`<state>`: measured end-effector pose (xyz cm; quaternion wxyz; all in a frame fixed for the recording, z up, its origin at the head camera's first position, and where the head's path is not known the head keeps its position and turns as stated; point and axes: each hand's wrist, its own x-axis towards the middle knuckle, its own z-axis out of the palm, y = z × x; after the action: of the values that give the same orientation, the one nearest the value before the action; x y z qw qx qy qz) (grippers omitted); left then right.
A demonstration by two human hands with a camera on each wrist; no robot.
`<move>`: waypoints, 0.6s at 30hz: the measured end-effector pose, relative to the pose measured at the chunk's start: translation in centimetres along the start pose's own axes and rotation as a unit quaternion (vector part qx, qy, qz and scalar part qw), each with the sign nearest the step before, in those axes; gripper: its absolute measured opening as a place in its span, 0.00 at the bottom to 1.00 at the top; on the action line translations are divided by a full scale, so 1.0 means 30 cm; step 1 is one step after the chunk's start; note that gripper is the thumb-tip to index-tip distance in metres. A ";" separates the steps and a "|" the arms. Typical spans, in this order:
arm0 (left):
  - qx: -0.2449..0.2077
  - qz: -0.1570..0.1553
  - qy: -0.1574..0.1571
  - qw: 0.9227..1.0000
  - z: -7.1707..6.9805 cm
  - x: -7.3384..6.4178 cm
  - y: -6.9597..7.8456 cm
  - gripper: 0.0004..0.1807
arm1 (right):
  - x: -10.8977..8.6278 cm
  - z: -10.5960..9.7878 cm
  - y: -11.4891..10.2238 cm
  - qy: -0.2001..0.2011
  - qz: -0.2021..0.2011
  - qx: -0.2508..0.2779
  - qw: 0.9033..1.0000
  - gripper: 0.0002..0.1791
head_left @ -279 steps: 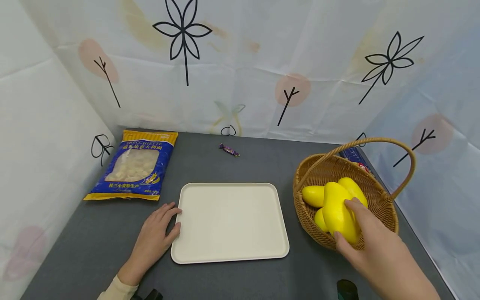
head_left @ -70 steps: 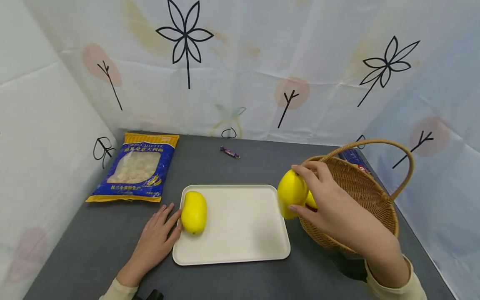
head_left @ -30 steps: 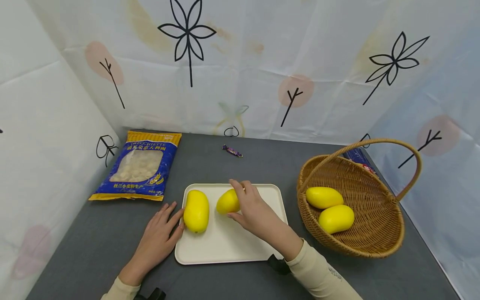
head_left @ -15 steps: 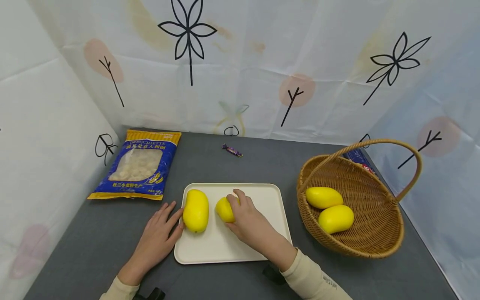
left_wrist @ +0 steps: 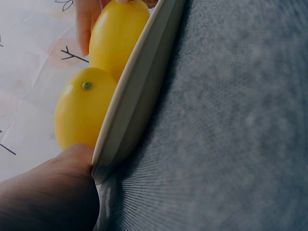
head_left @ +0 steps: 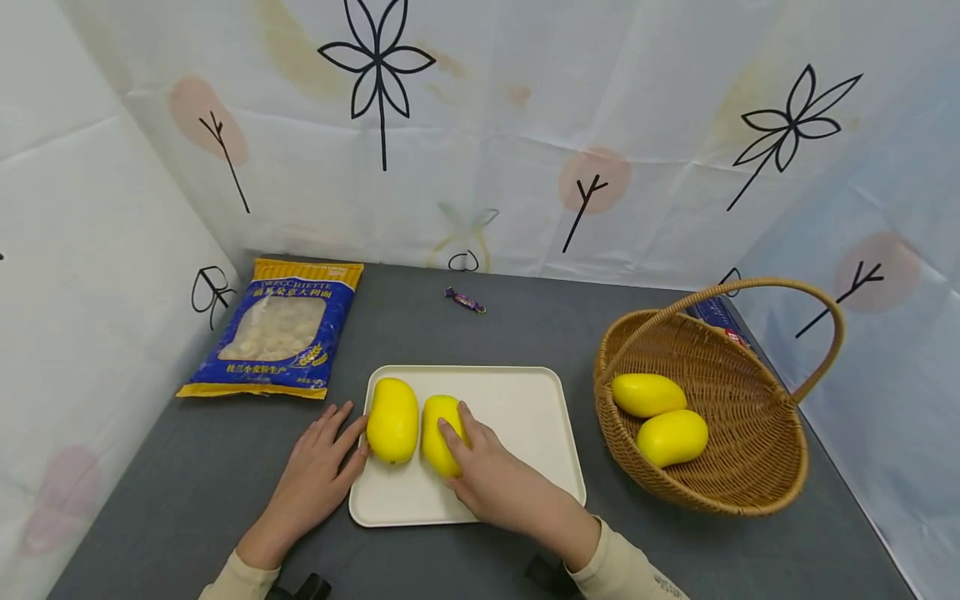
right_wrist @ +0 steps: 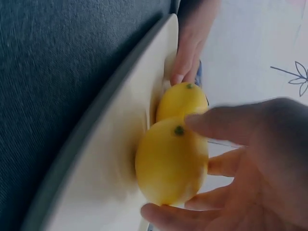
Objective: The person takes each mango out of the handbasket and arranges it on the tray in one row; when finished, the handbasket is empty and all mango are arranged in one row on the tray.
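On the cream tray [head_left: 517, 417], two yellow mangoes lie side by side, both lengthwise away from me. My right hand [head_left: 495, 479] holds the right-hand mango [head_left: 438, 433], which rests on the tray. In the right wrist view the thumb touches this mango [right_wrist: 168, 163] near its green stem spot, and the fingers curve round its far side. The other mango [head_left: 392, 421] lies along the tray's left edge. Beside it, my left hand [head_left: 318, 467] rests with extended fingers at the tray's left rim. The left wrist view shows both mangoes above the tray wall [left_wrist: 139, 91].
A wicker basket [head_left: 757, 450] with a tall handle stands at the right, two more mangoes [head_left: 660, 417] inside. A blue and yellow pasta bag [head_left: 277, 333] lies at the back left. A purple wrapped candy [head_left: 465, 300] lies behind the tray. Something blue [head_left: 716, 312] shows behind the basket.
Two mangoes have come out of the basket onto the tray. Most recently, my right hand has shifted toward me, turning the second mango lengthwise beside the first. The left hand stays put.
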<state>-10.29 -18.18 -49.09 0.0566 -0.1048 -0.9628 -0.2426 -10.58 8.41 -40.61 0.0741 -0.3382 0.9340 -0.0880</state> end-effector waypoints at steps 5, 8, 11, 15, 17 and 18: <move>0.000 -0.001 -0.001 1.000 -0.001 0.001 0.002 0.26 | 0.011 0.016 0.007 0.034 -0.007 -0.021 0.999 0.36; 0.000 -0.001 -0.002 1.000 0.001 0.001 0.002 0.26 | 0.026 0.023 0.014 0.051 -0.002 -0.024 0.998 0.36; 0.000 -0.001 -0.002 1.000 0.002 0.001 0.001 0.26 | 0.038 0.027 0.019 0.057 0.005 -0.019 0.998 0.38; -0.001 -0.002 -0.002 1.000 0.003 0.000 0.001 0.26 | 0.049 0.031 0.025 0.059 0.010 -0.013 0.998 0.39; -0.001 -0.001 -0.002 1.000 0.002 -0.001 0.001 0.26 | 0.053 0.031 0.027 0.059 0.011 -0.013 0.998 0.39; -0.002 -0.001 -0.001 1.000 0.002 -0.001 0.000 0.26 | 0.055 0.031 0.028 0.059 0.011 -0.013 0.998 0.39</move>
<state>-10.26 -18.14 -49.15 0.0546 -0.1039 -0.9626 -0.2441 -12.16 7.89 -41.83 0.0154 -0.3229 0.9416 -0.0948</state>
